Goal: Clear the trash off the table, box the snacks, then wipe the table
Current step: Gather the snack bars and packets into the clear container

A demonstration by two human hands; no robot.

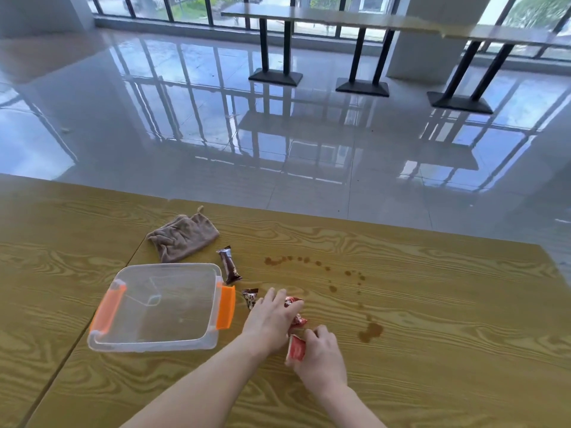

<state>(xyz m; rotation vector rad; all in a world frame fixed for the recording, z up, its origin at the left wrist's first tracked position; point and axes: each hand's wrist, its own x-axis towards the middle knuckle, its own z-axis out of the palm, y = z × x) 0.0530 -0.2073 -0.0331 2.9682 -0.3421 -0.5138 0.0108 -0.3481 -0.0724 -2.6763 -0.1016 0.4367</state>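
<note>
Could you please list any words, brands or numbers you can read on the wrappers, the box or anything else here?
None can be read.
Long brown snack wrapper: print too small.
Small brown wrapper: blurred.
Red wrappers in the hands: blurred, partly covered.
Clear box and cloth: no visible text.

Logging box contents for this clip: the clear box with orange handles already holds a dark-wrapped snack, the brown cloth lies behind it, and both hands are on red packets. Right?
Not quite. In the head view the clear box is empty; the dark-wrapped snack lies on the table beside its right handle. The brown cloth and the hands, left hand and right hand, on red packets are as stated.
</note>
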